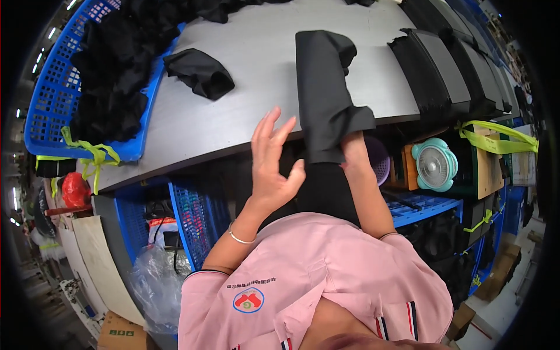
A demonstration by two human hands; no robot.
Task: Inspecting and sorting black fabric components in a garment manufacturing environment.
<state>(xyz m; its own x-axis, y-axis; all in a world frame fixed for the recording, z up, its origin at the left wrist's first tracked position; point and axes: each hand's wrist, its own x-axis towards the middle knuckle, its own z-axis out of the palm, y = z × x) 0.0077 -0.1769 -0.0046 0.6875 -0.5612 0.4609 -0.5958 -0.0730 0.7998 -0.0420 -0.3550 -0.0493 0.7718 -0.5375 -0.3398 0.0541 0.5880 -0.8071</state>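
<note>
At the grey table (256, 55), left fingers (266, 139) spread, right fingers unclear under black cloth (322, 87).

Pink shirt (350, 256), round chest emblem (248, 300); silver bangle (236, 238).

The pink shirt (361, 262) bears lettering (252, 282) and a badge (249, 300), the brown carton (125, 339) print (121, 332)

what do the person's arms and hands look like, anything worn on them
Both forearms are bare below short pink sleeves with dark-edged cuffs. The left hand wears no glove, and a thin silvery bangle circles that wrist. The right hand is mostly hidden; no bangle shows on its visible forearm.
</note>
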